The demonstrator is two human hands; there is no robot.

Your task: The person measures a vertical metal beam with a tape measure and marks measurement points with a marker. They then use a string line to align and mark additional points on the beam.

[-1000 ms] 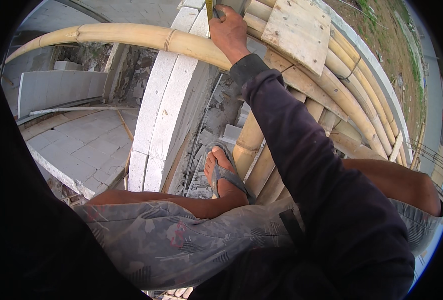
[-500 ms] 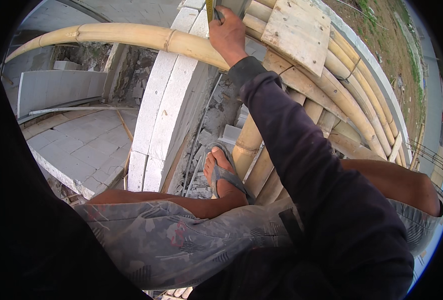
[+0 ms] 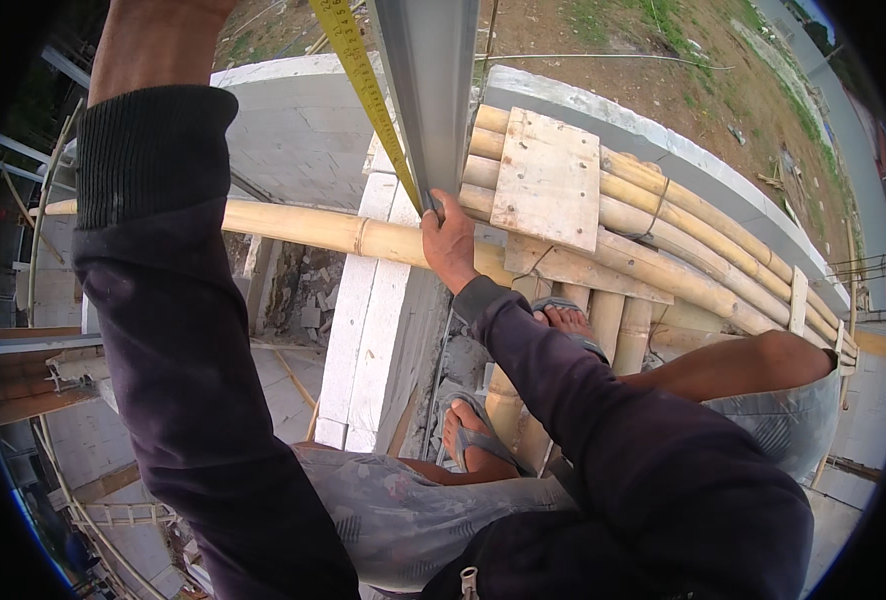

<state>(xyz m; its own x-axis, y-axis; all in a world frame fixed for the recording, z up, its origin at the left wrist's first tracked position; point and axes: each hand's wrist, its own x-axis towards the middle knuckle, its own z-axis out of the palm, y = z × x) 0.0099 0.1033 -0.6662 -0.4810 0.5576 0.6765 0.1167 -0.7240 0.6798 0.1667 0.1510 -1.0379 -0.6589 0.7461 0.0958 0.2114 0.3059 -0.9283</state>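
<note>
A yellow tape measure blade (image 3: pixel 368 100) slants upward from my right hand (image 3: pixel 450 242) and leaves the top edge. The fingers of that hand are closed on the tape's lower end, where a small dark part shows between them. They press beside the foot of a grey metal upright (image 3: pixel 431 100). My left hand (image 3: pixel 168 45) is raised at the upper left; only the wrist and the lower part of the hand show, and its fingers are cut off by the frame. A thick bamboo pole (image 3: pixel 313 228) passes just left of my right hand, across the white block wall (image 3: pixel 365 330).
My sandalled feet (image 3: pixel 478 445) rest by bamboo poles (image 3: pixel 703 225) laid side by side. A nailed wooden board (image 3: pixel 546 180) lies on them. Rubble (image 3: pixel 313 300) lies lower, left of the wall. Beyond stands another pale block wall (image 3: pixel 663 150), with bare ground past it.
The view has tilted up, showing more of the upright and the tape. My left arm has come into view, raised at the left. My right hand still grips the tape's lower end.
</note>
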